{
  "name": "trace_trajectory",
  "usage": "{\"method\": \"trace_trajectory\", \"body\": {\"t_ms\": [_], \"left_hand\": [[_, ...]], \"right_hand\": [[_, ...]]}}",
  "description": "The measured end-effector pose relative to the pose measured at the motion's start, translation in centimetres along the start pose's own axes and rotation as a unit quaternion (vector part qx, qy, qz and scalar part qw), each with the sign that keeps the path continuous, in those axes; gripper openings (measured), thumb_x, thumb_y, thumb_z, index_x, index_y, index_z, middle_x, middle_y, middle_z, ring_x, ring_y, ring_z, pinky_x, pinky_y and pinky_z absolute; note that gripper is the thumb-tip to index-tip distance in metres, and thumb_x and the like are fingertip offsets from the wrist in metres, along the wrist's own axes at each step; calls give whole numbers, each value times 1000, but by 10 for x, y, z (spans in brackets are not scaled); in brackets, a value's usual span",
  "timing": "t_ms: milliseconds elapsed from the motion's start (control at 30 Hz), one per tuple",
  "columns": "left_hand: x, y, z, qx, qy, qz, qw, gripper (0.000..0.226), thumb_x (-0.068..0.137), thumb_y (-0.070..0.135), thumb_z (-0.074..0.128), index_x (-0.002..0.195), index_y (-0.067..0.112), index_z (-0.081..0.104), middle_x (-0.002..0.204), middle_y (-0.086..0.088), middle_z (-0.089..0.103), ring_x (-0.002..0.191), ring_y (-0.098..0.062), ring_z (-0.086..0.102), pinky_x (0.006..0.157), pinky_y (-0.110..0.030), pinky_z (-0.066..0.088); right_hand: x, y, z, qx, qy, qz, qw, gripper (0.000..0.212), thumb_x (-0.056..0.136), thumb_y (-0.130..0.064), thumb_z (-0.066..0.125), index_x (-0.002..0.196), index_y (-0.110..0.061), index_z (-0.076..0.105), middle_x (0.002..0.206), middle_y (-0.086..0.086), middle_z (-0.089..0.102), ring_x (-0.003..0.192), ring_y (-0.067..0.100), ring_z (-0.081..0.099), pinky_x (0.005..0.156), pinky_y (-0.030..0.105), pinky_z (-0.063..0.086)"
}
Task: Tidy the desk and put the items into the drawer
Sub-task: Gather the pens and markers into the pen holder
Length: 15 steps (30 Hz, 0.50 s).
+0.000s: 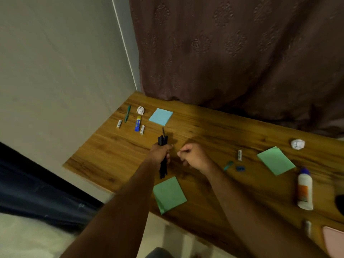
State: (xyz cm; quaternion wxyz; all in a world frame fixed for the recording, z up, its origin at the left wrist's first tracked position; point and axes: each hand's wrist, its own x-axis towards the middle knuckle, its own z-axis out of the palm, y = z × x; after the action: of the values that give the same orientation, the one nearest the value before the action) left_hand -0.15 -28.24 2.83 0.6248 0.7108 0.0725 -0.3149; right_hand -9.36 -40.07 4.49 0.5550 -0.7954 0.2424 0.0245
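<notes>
My left hand [161, 150] grips a bundle of black pens [162, 140] upright over the middle of the wooden desk [204, 127]. My right hand [192, 157] hovers just beside it, fingers curled, with nothing visible in it. Scattered at the far left lie a green pen [127, 113], a blue glue stick [138, 123], two small white tubes [119, 124] [142, 129], a crumpled paper ball [141, 110] and a blue sticky-note pad [160, 116]. Green pads sit near me [169, 194] and at the right [275, 160]. No drawer is in view.
To the right lie another white tube [239, 155], a teal cap [228, 165], a blue sharpener [240, 168], a second paper ball [297, 144] and a white glue bottle [305, 189]. A pink object [334, 241] sits at the bottom right corner. A curtain [232, 53] hangs behind the desk.
</notes>
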Motion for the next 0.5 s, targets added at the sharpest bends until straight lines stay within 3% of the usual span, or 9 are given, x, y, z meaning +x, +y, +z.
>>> {"method": "trace_trajectory", "body": {"t_ms": [133, 267, 500], "left_hand": [[-6, -6, -1, -43, 6, 1, 999, 14, 92, 18, 64, 88, 9, 55, 60, -2, 49, 42, -11, 48, 42, -22, 45], [-3, -1, -19, -22, 40, 24, 999, 21, 94, 24, 62, 80, 11, 54, 60, -1, 50, 44, -10, 44, 39, -20, 40], [30, 12, -53, 10, 86, 18, 996, 22, 92, 29, 65, 87, 12, 51, 62, -3, 44, 47, -14, 40, 40, -23, 36]], "right_hand": [[0, 5, -4, -8, 3, 4, 1000, 6, 92, -16, 62, 86, -15, 63, 71, 0, 64, 50, 10, 56, 38, 14, 36], [11, 3, 5, -10, 1, 10, 1000, 19, 92, -15, 62, 74, -21, 59, 68, 1, 64, 50, 11, 57, 36, 14, 35], [49, -8, 27, -49, 26, 26, 998, 16, 91, -20, 65, 75, -18, 62, 73, 4, 65, 69, 19, 63, 54, 22, 42]]}}
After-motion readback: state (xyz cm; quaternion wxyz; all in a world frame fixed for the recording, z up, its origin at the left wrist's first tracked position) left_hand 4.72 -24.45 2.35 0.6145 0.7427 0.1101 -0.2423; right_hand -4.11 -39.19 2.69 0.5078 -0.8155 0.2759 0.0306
